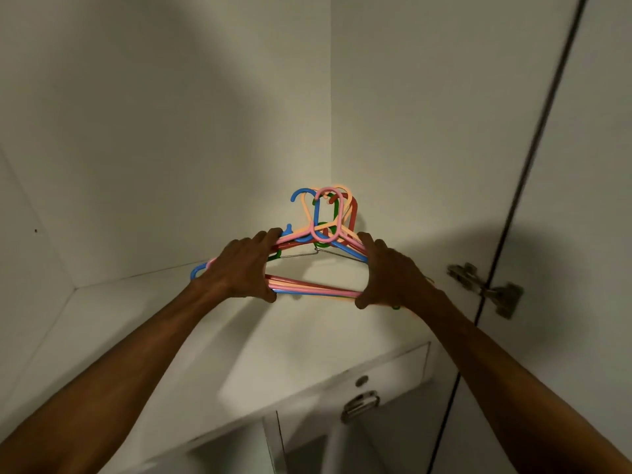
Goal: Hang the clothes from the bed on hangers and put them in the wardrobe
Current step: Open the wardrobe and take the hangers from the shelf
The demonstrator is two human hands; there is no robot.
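Observation:
A bundle of several plastic hangers [321, 230] in pink, blue, peach, red and green, plus one thin wire hanger, is held up inside the white wardrobe [171, 131]. My left hand [239, 268] grips the bundle's left end, fingers curled over the shoulders and thumb under the bottom bars. At the right end my right hand [390, 275] grips it the same way. The hooks point up and away from me, toward the back corner. No clothes and no bed are in view.
A white shelf [171, 336] lies just below the hangers. Under it sits a drawer with a keyhole and a metal handle [360, 403]. The wardrobe door [581, 165] stands at the right, with a metal hinge [485, 289] close to my right wrist.

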